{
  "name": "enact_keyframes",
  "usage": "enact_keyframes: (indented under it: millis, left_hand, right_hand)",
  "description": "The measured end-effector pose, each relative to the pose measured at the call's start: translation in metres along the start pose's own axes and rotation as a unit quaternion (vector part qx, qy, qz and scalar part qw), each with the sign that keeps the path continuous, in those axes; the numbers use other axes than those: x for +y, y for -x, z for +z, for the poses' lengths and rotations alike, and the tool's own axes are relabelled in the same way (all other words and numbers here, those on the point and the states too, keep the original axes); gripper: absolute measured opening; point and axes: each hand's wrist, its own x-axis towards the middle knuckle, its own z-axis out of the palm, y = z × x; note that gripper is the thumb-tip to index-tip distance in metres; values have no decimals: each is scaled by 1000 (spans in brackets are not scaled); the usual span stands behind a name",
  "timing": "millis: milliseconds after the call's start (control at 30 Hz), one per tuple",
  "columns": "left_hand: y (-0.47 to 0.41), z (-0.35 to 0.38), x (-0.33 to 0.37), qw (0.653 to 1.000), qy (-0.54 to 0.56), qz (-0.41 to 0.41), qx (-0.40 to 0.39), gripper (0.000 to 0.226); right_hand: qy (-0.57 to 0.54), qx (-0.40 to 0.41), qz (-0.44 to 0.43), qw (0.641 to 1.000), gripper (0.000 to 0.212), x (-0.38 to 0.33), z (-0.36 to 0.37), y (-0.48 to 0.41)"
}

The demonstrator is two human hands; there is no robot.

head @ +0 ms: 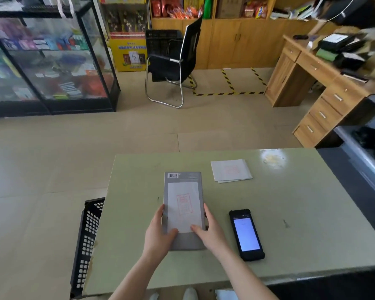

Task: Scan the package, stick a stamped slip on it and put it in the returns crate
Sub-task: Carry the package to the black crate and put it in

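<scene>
Both hands on the package (183, 210), near edge of the pale green surface (290, 213). Left hand (159, 233) grips the left long edge, thumb laid over the top face at the lower left corner of the slip. Right hand (210, 229) grips the right long edge, thumb pressing the lower right of the slip. So both hands closed around the package, one per side.

Package is flat, grey, long axis running away from the person, lying on the surface. White slip (185, 206) with a red stamp sits on its top face, covering most of the middle. Barcode at the far left corner, uncovered.

Handheld scanner (246, 234) lies just right of the right hand, screen up and lit, not touching the package.

Black perforated crate (86, 241) stands on the floor against the surface's left edge, partly hidden by it; contents not visible.

Further out on the surface: small stack of spare stamped slips (231, 170), well apart from the package, right of it.

Beyond: black office chair (173, 61) on the floor, glass display cabinet (52, 61) far left, wooden desk (316, 83) far right.
</scene>
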Motion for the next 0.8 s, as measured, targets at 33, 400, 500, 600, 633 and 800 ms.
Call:
enact_keyframes:
  millis: [33,400,500,600,633,800]
  left_hand:
    - [2,-1,3,1000,4,9,-5,79]
    - [63,19,61,971,28,187,-144,79]
    - [98,39,81,950,31,235,-202,78]
    - [141,64,98,926,28,273,-261,76]
    - [157,73,103,917,26,282,-280,76]
    - [253,114,122,867,5,355,-350,76]
  right_hand:
    - [-4,14,-5,1000,80,-2,-2,5]
    - [-63,240,-41,968,78,-6,-55,129]
    - [-94,292,-53,950,71,1,-77,181]
    - [-103,357,-53,927,69,14,-98,239]
    - [-104,378,-49,919,70,19,-105,260]
    - [-104,487,-20,867,76,52,-131,366]
